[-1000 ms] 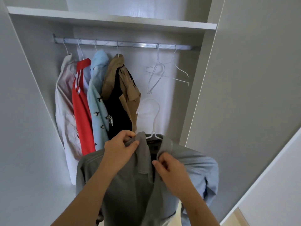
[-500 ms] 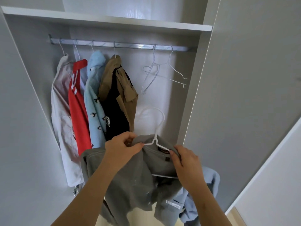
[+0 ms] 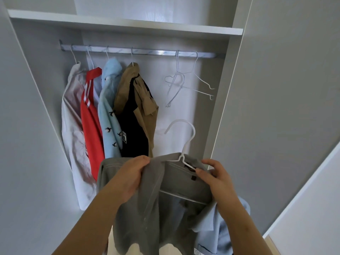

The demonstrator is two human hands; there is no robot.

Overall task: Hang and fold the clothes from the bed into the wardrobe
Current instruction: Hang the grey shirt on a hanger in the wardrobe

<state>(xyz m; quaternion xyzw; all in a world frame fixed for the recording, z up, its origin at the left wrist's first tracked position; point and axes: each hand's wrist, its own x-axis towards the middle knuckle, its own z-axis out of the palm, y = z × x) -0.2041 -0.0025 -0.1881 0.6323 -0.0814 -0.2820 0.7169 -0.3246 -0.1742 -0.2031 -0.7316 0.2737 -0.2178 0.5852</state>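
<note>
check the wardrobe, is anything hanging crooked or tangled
The two empty white wire hangers at the right of the metal rail cross each other at odd angles, seemingly tangled. The grey shirt sits lopsided on the thick white hanger while the left hand and right hand grip it.
</note>
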